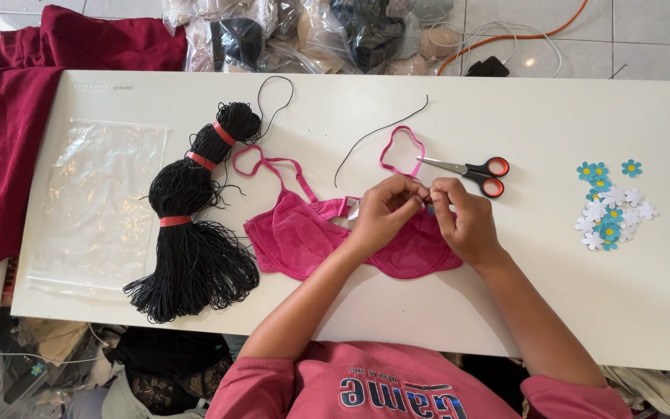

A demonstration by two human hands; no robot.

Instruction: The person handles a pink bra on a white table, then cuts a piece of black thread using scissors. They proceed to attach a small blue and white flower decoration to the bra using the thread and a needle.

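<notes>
A pink bra (304, 237) is laid flat on the white table (505, 116), its top edge pinched by the left hand (385, 211) and the right hand (459, 213). Scissors (471, 169) are seen just beyond, a black cord bundle (195, 225) to the left, paper flowers (610, 206) to the right.

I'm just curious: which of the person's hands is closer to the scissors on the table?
Right. The right hand sits just below and left of the scissors, with a small gap. The left hand is farther left, pinching the pink bra alongside the right.
</notes>
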